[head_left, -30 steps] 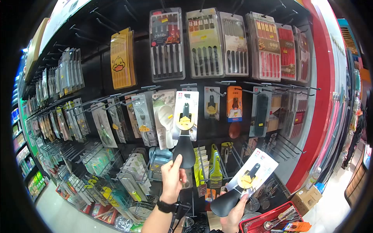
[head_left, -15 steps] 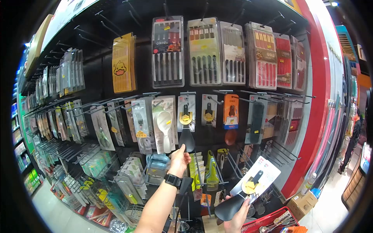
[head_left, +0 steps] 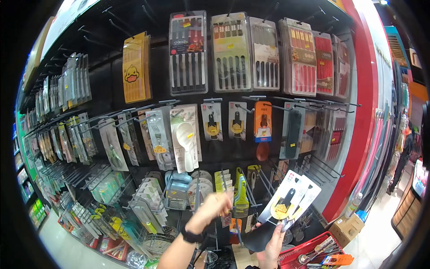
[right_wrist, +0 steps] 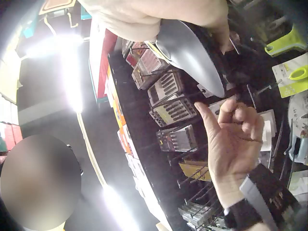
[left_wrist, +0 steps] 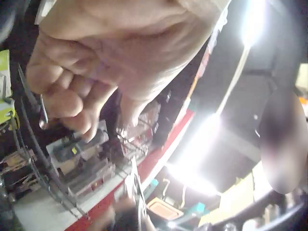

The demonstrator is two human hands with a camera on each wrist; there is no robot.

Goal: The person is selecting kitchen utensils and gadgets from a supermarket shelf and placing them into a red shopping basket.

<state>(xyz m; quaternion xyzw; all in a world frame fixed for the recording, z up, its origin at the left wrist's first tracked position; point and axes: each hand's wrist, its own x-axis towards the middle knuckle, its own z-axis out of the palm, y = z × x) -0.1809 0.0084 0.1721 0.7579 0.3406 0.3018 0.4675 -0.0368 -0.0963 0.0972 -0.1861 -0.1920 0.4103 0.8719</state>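
My right hand [head_left: 270, 246] holds two carded kitchen utensils by their lower ends, a black rice paddle [head_left: 260, 237] in front. Their white cards [head_left: 286, 195] stand fanned, one overlapping the other. In the right wrist view the paddle's broad dark blade [right_wrist: 195, 57] sticks out from under the fingers. My left hand [head_left: 212, 210], blurred in the head view, is in front of the lower rack with nothing in it. Its fingers [left_wrist: 72, 103] hang loosely curled in the left wrist view. Similar carded paddles [head_left: 212, 121] hang on the hooks above it.
A white carded spoon [head_left: 186, 143] and an orange carded paddle [head_left: 263, 121] hang on the middle row. Chopstick packs [head_left: 230, 54] fill the row above. Metal hooks jut outward. A red basket [head_left: 309, 251] with utensils stands at lower right, beside a cardboard box [head_left: 348, 228].
My left hand gripped a paddle's blade, brought it to the rack's hook row, then came away lower and empty. Two fanned cards now show in my right hand, where one showed before.
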